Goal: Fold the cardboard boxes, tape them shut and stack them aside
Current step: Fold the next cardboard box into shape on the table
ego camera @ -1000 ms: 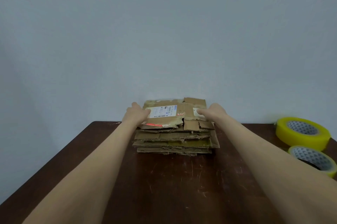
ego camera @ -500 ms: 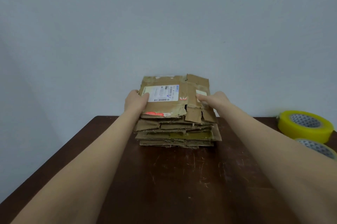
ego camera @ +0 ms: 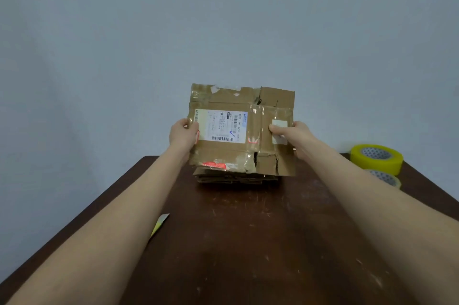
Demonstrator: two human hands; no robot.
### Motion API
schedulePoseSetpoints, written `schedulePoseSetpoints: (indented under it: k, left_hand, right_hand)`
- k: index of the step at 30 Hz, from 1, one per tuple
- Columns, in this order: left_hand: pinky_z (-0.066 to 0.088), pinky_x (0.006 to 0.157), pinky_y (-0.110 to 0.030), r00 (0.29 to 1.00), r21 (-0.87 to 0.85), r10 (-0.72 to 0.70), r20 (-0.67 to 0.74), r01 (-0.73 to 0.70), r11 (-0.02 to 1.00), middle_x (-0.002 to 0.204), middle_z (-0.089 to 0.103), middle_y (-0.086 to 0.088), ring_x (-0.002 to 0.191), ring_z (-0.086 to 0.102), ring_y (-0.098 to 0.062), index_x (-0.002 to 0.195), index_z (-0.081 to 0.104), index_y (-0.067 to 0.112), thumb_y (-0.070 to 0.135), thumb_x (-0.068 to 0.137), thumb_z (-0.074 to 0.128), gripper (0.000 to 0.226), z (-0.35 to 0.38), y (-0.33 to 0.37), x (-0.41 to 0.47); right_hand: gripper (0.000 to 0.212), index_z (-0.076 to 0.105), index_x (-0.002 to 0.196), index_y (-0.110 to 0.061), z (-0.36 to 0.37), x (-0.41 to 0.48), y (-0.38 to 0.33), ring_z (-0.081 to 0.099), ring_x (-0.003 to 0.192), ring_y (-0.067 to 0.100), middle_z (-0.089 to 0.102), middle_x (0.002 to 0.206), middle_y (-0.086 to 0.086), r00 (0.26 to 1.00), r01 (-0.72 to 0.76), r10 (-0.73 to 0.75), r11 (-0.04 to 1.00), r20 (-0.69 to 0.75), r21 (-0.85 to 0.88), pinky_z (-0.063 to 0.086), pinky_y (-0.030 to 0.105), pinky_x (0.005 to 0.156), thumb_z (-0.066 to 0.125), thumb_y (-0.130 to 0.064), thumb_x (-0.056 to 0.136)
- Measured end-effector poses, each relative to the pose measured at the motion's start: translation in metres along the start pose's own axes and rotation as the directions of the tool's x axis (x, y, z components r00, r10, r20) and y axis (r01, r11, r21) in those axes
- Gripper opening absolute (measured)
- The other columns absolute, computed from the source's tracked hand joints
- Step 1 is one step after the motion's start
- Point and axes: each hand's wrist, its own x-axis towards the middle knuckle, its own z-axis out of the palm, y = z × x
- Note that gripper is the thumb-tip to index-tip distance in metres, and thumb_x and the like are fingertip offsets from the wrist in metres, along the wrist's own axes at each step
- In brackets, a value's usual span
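A flattened brown cardboard box (ego camera: 238, 153) with a white shipping label and old clear tape is held up, tilted toward me, above the table's far end. My left hand (ego camera: 183, 133) grips its left edge, thumb on the front face. My right hand (ego camera: 293, 133) grips its right edge, thumb pressed near a small white sticker. Under it a stack of flattened cardboard boxes (ego camera: 236, 178) lies on the dark wooden table (ego camera: 248, 242), mostly hidden by the lifted box.
Two rolls of yellow tape sit at the table's right edge: one upright roll (ego camera: 376, 158) and a flatter roll (ego camera: 385, 177) in front of it. A small pale yellow-white object (ego camera: 161, 224) peeks out beside my left forearm. A plain grey wall stands behind.
Both hands have lifted the top flattened box off the stack and tilted its labelled face toward me. The stack beneath stayed on the table.
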Motion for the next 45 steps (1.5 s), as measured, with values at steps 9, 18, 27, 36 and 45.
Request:
schedulePoseSetpoints:
  k: [9,18,27,36,45]
  left_hand:
    - [0.054,0.07,-0.023,0.979,-0.16,0.011,0.202,0.022,0.987,0.115,0.063,-0.001,0.093,0.064,-0.008,0.131,0.043,0.013,0.011,0.086,0.067,0.051,-0.006,-0.045,-0.084]
    - [0.05,0.073,-0.017,0.95,-0.164,0.002,0.313,0.052,0.985,0.123,0.058,0.002,0.103,0.059,-0.004,0.139,0.032,0.018,0.019,0.073,0.079,0.081,0.006,-0.068,-0.111]
    - [0.048,0.098,-0.041,0.982,0.078,0.166,0.091,-0.173,0.982,0.127,0.053,0.003,0.117,0.053,-0.014,0.131,0.041,0.024,0.032,0.076,0.076,0.066,0.016,-0.078,-0.125]
    - [0.047,0.096,-0.031,0.951,-0.207,0.266,0.154,-0.232,0.95,0.131,0.054,0.012,0.119,0.053,-0.005,0.139,0.033,0.041,0.044,0.075,0.072,0.075,0.001,-0.057,-0.12]
    - [0.052,0.09,-0.026,0.891,-0.189,0.304,0.336,-0.252,0.949,0.121,0.064,0.009,0.114,0.059,-0.009,0.112,0.059,0.047,0.057,0.07,0.061,0.043,-0.007,-0.055,-0.114]
  right_hand:
    - [0.049,0.046,0.12,-0.012,-0.022,-0.063,0.065,0.059,0.107,0.023,0.06,0.118,0.006,0.981,0.139,-0.164,0.965,-0.1,-0.221,0.05,0.04,0.091,0.074,-0.024,0.081]
    - [0.065,0.032,0.143,-0.02,-0.033,-0.074,0.098,0.05,0.124,0.019,0.053,0.133,0.0,0.968,0.252,-0.243,0.915,0.069,-0.314,0.042,0.031,0.096,0.066,-0.014,0.088]
    - [0.076,0.016,0.152,-0.034,-0.041,-0.064,0.099,0.042,0.132,0.019,0.038,0.149,-0.004,0.926,0.357,-0.302,0.896,0.228,-0.265,0.038,0.036,0.107,0.057,-0.008,0.094]
    - [0.089,0.018,0.146,-0.048,-0.041,-0.073,0.075,0.027,0.129,-0.002,0.026,0.139,-0.024,0.843,0.525,-0.443,0.798,0.304,-0.294,0.028,0.028,0.105,0.056,-0.072,0.069]
    - [0.097,0.026,0.147,-0.043,-0.044,-0.049,0.079,0.047,0.125,0.017,0.042,0.14,-0.004,0.857,0.496,-0.353,0.76,0.375,-0.42,0.041,0.032,0.096,0.051,-0.081,0.061]
